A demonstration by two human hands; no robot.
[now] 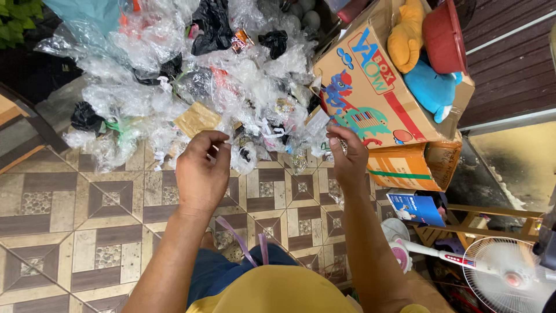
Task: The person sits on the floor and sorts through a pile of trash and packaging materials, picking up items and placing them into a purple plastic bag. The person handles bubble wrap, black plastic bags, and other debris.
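Two hands, left hand (201, 171) and right hand (347, 155) curled, pinching clear plastic wrap (255, 139)

Big printed carton (370, 93) upper right, tan, blue-red-teal graphics. Orange box (408, 168) beneath. Small blue-white box (416, 207) below that. Tan packet (198, 119) at plastic heap's floor edge.

left hand (201, 171), right hand (347, 159) raised (fingers pinched)
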